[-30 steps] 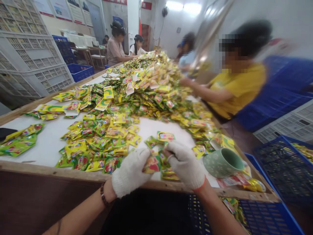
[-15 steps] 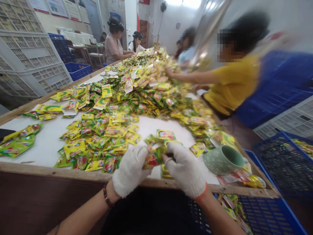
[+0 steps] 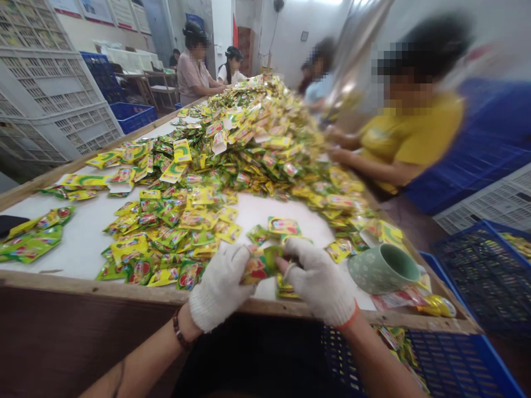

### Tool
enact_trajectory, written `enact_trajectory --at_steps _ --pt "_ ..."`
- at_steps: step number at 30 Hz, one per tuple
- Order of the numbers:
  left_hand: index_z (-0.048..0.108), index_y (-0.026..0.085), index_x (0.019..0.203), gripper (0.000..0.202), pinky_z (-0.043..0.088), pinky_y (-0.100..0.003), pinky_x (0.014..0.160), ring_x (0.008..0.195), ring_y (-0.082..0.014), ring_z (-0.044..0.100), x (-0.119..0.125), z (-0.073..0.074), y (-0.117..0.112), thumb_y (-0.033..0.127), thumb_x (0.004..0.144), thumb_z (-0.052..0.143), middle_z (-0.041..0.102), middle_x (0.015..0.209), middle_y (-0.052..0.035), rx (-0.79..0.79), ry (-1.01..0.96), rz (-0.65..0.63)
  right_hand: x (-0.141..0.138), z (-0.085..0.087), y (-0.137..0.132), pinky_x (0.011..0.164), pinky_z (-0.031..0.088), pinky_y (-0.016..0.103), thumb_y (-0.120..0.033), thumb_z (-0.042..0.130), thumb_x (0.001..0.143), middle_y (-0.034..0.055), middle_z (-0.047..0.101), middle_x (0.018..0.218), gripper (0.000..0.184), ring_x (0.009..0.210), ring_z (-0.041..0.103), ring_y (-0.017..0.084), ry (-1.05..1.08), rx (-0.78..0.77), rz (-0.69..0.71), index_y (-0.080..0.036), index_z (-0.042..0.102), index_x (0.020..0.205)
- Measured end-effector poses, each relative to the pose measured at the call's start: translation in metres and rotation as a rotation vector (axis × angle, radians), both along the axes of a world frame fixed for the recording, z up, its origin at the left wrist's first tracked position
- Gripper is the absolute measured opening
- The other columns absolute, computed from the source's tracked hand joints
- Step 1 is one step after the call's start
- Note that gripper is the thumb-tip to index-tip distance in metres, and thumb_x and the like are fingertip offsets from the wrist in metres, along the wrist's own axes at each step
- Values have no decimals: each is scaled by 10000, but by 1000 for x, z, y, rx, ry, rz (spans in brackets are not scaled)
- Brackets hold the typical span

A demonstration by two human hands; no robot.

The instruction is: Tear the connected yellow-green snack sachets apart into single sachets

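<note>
Both my hands wear white knit gloves and meet over the table's near edge. My left hand (image 3: pixel 219 286) and my right hand (image 3: pixel 318 281) are closed on a small bunch of green and yellow sachets (image 3: pixel 261 263) held between them. A few more sachets lie under my right hand. A big heap of the same sachets (image 3: pixel 232 160) covers the white table (image 3: pixel 78 243) ahead, with a loose spread of them just left of my hands.
A green mug (image 3: pixel 381 268) lies on its side at the table's right edge. Blue crates (image 3: pixel 468 365) sit below and to the right, white crates (image 3: pixel 50 105) stack at the left. A person in a yellow shirt (image 3: pixel 410 138) and others work along the table.
My hands stayed at the same spot, shuffling the sachets between them. The person in yellow reached over the heap, then drew the arm back.
</note>
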State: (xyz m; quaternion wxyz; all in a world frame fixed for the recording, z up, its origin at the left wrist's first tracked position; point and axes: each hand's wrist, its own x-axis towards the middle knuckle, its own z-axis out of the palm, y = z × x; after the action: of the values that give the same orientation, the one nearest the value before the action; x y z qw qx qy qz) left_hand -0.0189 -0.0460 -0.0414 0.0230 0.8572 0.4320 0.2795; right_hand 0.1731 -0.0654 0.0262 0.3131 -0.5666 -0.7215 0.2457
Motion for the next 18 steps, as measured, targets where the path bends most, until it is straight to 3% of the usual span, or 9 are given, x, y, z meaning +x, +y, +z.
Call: enact_trajectory --at_steps 4,8,11,15,18 --pt "448 152 1221 527 501 -411 815 923 -268 550 -1 3 1 218 732 633 576 1015 -96 35 23 -24 2 2 0 582 375 238 -215 579 785 -18 537 678 67 630 489 139 -47 -59 -34 -194 531 744" --pt "456 149 1201 497 502 -412 805 905 -272 558 4 3 -1 212 738 626 587 995 -100 100 31 -8 -7 -3 -1 587 363 256 -181 571 755 -12 521 645 96 618 465 147 -183 87 -103 -202 515 681" --pt "468 164 1155 452 500 -413 818 918 -278 565 7 1 -3 196 733 627 592 1013 -102 105 22 40 -10 -6 1 603 380 267 -174 542 766 3 544 651 113 626 478 154 -159 118 -107 -199 542 656" --pt "453 157 1161 504 503 -411 814 930 -285 580 4 0 -1 220 709 666 597 1007 -102 91 -10 133 -4 -3 3 515 394 241 -232 536 807 -16 568 617 121 531 493 129 92 -73 -49 -199 652 801" --pt "441 154 1195 538 500 -410 834 952 -282 585 -1 0 1 212 709 665 598 1013 -102 112 0 127 -2 0 -1 436 389 224 -284 491 847 -30 548 564 209 442 492 112 203 -203 -45 -198 681 870"
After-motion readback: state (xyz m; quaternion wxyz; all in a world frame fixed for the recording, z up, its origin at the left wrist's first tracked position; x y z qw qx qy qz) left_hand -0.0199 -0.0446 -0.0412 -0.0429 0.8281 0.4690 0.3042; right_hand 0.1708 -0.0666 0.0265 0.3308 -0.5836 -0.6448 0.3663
